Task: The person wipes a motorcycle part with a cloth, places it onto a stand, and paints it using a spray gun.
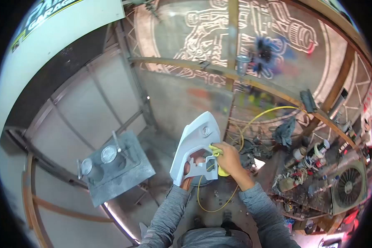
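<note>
A pale grey molded plastic panel (196, 134), like a motorcycle fairing piece, is held up in front of me, tilted, with cutouts along its lower part. My left hand (187, 168) grips it from behind; bits of the fingers and palm show through the cutouts, and the rest is hidden. My right hand (229, 159) is closed on a yellow cloth (223, 171), pressing it against the panel's right edge. Part of the cloth hangs below the fingers.
At left stands a grey-stained table (132, 169) bearing a metal can (109, 154) and another can (87, 166). A yellow hose (199, 196) loops down to the floor. The right bench (314, 196) holds several bottles and a fan (348, 186). A rag (284, 132) hangs behind.
</note>
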The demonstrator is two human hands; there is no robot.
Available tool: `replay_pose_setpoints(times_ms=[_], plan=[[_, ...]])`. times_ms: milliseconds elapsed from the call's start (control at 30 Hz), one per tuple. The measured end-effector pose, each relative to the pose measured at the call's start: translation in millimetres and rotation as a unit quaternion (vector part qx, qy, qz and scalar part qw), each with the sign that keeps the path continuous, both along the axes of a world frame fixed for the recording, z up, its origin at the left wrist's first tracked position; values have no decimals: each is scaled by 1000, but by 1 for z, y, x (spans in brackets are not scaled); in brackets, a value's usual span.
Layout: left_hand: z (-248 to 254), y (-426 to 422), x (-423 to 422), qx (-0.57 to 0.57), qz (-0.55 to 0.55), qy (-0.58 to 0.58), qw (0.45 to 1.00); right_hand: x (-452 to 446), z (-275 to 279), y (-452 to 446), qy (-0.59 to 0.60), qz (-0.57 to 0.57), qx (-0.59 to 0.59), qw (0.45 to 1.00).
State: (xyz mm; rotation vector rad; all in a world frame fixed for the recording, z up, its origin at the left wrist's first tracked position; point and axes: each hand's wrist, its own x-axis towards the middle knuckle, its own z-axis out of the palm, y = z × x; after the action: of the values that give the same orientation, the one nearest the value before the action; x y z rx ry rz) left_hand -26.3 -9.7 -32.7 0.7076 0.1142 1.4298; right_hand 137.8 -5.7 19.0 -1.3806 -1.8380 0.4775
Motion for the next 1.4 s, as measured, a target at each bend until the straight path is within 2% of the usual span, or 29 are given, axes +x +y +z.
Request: replay_pose_setpoints(times_ms=[67, 133, 200, 233, 267, 367, 433, 500, 600, 667, 767, 867, 967, 1000, 1033, 1100, 1200, 1233, 1333, 1400], plan=[[-16, -3, -16, -32, 5, -12, 999, -11, -5, 9, -3, 28, -6, 1000], [-32, -3, -28, 15, 27, -33, 999, -24, -1, 15, -4, 63, -7, 998], [-77, 14, -41, -8, 73, 35, 997, -42, 20, 16, 9, 118, 13, 993], [-64, 3, -44, -8, 93, 35, 995, -51, 29, 16, 23, 159, 30, 987], [-51, -9, -46, 47, 118, 56, 990, -59, 31, 18, 41, 189, 49, 980], [-48, -5, -69, 100, 9, -65, 993, -70, 39, 17, 43, 220, 42, 974], [-53, -11, -70, 42, 208, 90, 973, -73, 32, 25, 37, 248, 33, 967], [-47, -25, -73, 5, 320, 167, 933, -75, 27, 29, 33, 272, 24, 961], [23, -58, -64, -29, 349, -132, 927, -74, 24, 30, -155, 306, -21, 939], [33, -79, -75, -37, 379, -185, 906, -74, 2, 39, -141, 329, -29, 933], [29, -113, -93, -32, 427, -179, 886, -81, -1, 47, -81, 352, -89, 928], [26, -140, -96, -31, 464, -170, 869, -91, -7, 54, 106, 349, -165, 916], [22, -159, -92, -31, 489, -163, 856, -105, 1, 41, 172, 409, -111, 889], [21, -164, -90, -31, 495, -161, 853, -103, 30, 19, 149, 440, -99, 880], [20, -167, -89, -31, 502, -158, 850, -108, 37, 9, 162, 480, -88, 858], [17, -172, -84, -31, 510, -156, 845, -125, 36, -10, 161, 525, 9, 836], [15, -178, -77, -30, 523, -150, 839, -134, 27, -37, 121, 539, 62, 831], [15, -182, -77, -29, 527, -145, 837, -130, 28, -39, 122, 543, 65, 828], [14, -190, -76, -27, 537, -143, 831, -114, 27, -44, 27, 538, -85, 838], [12, -195, -75, -30, 542, -145, 827, -102, 27, -46, 0, 553, -69, 830]])
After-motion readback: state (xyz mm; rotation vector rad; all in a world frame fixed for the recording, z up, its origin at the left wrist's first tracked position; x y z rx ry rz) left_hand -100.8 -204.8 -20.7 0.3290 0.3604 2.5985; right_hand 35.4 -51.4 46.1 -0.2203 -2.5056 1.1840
